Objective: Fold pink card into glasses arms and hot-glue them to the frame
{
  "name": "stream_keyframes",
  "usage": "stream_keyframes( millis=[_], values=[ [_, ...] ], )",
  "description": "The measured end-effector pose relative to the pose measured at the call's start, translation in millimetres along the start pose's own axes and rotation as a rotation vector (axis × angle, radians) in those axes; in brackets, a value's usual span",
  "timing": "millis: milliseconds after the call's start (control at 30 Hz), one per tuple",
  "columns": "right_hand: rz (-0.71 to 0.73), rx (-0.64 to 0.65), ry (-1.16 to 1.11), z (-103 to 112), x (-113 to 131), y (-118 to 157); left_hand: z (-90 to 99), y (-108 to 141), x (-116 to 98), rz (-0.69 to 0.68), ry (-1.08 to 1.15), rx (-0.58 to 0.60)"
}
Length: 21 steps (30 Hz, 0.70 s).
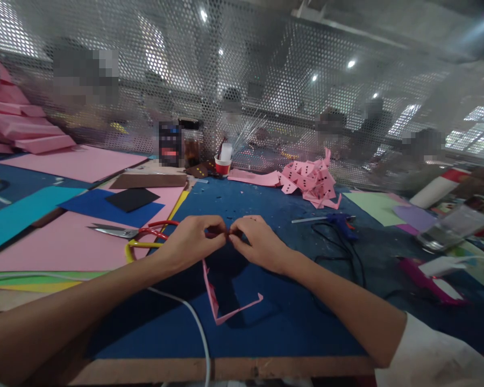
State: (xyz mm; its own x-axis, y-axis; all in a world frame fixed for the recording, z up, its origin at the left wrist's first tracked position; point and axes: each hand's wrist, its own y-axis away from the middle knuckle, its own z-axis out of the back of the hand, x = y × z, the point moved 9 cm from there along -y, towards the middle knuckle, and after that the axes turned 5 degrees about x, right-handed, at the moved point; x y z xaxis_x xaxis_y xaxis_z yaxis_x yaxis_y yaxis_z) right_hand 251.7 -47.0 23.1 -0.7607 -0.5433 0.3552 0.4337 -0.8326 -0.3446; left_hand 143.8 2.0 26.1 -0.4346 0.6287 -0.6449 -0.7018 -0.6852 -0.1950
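Observation:
Both hands meet over the middle of the blue mat (242, 333), fingertips nearly touching. My left hand (199, 236) is closed in a pinch, and my right hand (256, 239) pinches just beside it. Something tiny and dark sits between the fingertips, too small to name. A folded pink paper strip (212, 295) hangs below my left hand and bends toward the right, its lower part near the mat. Left of my left hand lie scissors with red handles (145, 233) and a yellow-handled pair (135, 250), on pink sheets (64, 236).
A pile of dotted pink pieces (310, 180) is at the back. A blue glue gun (344, 226) with a black cord lies right, near a magenta device (431, 282). A white cable (197, 317) crosses the front edge. People appear behind the perforated screen (266, 70).

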Motion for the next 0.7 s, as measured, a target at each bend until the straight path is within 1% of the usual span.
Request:
stream_keyframes(
  millis=[200,700],
  values=[
    [0.028,-0.009,0.010,1.5,4.0,-0.1,-0.7,-0.2,-1.8,-0.019,0.025,0.018],
    [-0.002,-0.007,-0.065,1.9,-0.9,1.9,-1.6,-0.1,-0.3,0.000,0.062,0.017]
  ],
)
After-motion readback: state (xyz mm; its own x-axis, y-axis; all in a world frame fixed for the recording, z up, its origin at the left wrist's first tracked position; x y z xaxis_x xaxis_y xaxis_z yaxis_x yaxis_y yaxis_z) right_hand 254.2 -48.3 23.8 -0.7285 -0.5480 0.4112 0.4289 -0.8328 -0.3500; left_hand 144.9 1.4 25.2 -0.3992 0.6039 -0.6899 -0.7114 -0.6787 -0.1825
